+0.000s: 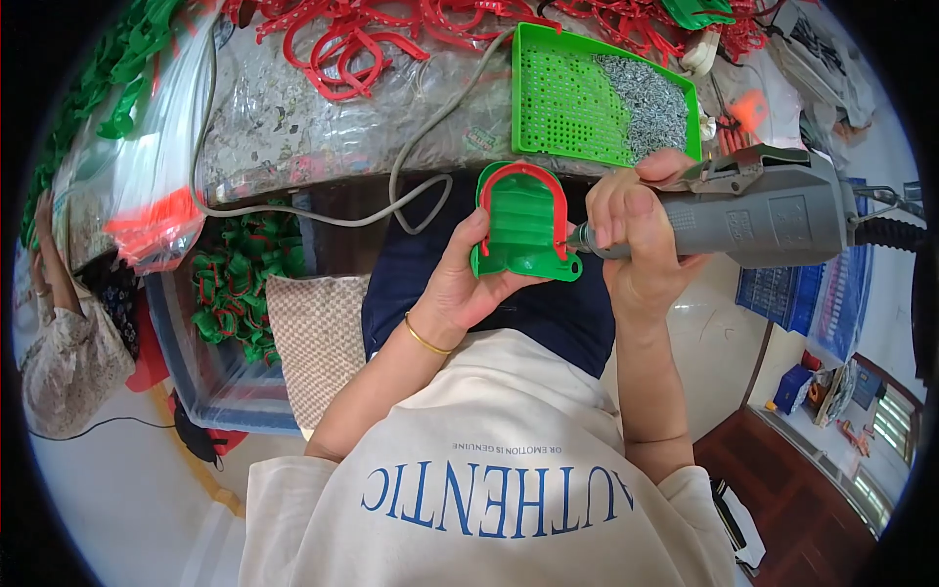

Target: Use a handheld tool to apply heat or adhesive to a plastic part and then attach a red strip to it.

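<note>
My left hand [452,292] grips a curved green plastic piece [520,227] from its lower left side, holding it above my lap. Along the inside of that piece runs a red U-shaped plastic frame [561,207]. A grey electric screwdriver [768,217] lies level in my right hand [638,230], with the fingers wrapped round its front end. Its tip points left and meets the lower right end of the red frame, beside a small eyelet on the green piece. Whether a screw sits at the tip is too small to tell.
Ahead, a plastic-covered table [284,122] bears a green tray [516,93] with many small screws [657,103], red plastic parts [342,61] and a grey cord [323,210]. At left stand a bin [201,396] of green-and-red pieces [240,284] and another person's arm [59,269].
</note>
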`<state>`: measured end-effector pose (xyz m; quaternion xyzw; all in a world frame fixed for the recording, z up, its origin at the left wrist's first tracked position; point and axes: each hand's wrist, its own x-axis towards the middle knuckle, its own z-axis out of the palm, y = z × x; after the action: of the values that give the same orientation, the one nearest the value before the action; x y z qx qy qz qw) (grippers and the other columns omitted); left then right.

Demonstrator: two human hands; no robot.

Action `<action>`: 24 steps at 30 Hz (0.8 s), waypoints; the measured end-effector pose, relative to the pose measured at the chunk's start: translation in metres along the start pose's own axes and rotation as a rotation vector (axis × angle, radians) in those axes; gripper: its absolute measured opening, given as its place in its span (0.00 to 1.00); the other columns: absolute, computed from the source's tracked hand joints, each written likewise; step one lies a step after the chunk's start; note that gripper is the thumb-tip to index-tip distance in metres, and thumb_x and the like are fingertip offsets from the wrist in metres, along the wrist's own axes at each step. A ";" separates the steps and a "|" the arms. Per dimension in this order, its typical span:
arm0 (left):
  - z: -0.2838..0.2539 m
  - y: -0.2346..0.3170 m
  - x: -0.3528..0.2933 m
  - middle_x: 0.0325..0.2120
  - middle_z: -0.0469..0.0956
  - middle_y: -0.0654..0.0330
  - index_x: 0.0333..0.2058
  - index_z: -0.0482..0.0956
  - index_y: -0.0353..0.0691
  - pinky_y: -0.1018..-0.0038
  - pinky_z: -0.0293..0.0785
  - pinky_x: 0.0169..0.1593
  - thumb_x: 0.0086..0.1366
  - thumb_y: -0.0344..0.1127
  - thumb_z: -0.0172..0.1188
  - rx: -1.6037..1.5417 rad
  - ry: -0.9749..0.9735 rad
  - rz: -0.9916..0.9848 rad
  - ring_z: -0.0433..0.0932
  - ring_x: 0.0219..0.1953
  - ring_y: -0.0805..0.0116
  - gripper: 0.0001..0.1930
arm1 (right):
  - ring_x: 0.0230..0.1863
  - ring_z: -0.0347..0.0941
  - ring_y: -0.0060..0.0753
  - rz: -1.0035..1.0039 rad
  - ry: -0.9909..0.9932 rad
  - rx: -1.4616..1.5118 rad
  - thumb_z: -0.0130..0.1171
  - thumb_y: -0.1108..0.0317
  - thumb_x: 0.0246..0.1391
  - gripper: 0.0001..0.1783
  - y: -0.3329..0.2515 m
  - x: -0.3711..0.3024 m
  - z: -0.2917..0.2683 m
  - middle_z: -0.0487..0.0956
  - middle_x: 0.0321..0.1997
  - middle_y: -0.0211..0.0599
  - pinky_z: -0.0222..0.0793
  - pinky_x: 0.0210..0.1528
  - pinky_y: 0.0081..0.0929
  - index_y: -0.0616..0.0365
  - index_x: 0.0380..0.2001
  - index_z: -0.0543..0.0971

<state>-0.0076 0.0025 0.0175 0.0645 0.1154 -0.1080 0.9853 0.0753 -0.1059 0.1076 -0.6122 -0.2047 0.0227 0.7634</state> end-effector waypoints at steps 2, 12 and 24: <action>-0.002 0.001 -0.001 0.53 0.69 0.46 0.60 0.61 0.39 0.54 0.70 0.57 0.61 0.57 0.56 0.007 -0.044 -0.005 0.70 0.56 0.53 0.36 | 0.16 0.60 0.22 -0.018 -0.002 -0.005 0.53 0.75 0.55 0.10 0.000 -0.001 0.002 0.65 0.16 0.30 0.58 0.23 0.25 0.64 0.40 0.67; -0.004 0.001 -0.002 0.53 0.70 0.51 0.59 0.62 0.40 0.50 0.71 0.55 0.62 0.54 0.56 -0.088 0.017 -0.046 0.71 0.55 0.55 0.33 | 0.15 0.60 0.23 -0.072 -0.072 0.043 0.52 0.75 0.55 0.11 0.006 -0.004 0.005 0.65 0.17 0.30 0.58 0.22 0.25 0.61 0.41 0.67; -0.010 -0.002 -0.003 0.54 0.68 0.42 0.60 0.61 0.35 0.54 0.67 0.58 0.63 0.54 0.54 -0.081 -0.053 -0.106 0.69 0.57 0.51 0.34 | 0.15 0.61 0.21 -0.059 -0.132 0.168 0.55 0.73 0.54 0.15 -0.008 0.046 0.003 0.64 0.17 0.26 0.56 0.20 0.22 0.62 0.45 0.68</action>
<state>-0.0130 0.0025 0.0084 0.0153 0.0968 -0.1569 0.9827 0.1146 -0.0915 0.1285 -0.5368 -0.2699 0.0573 0.7973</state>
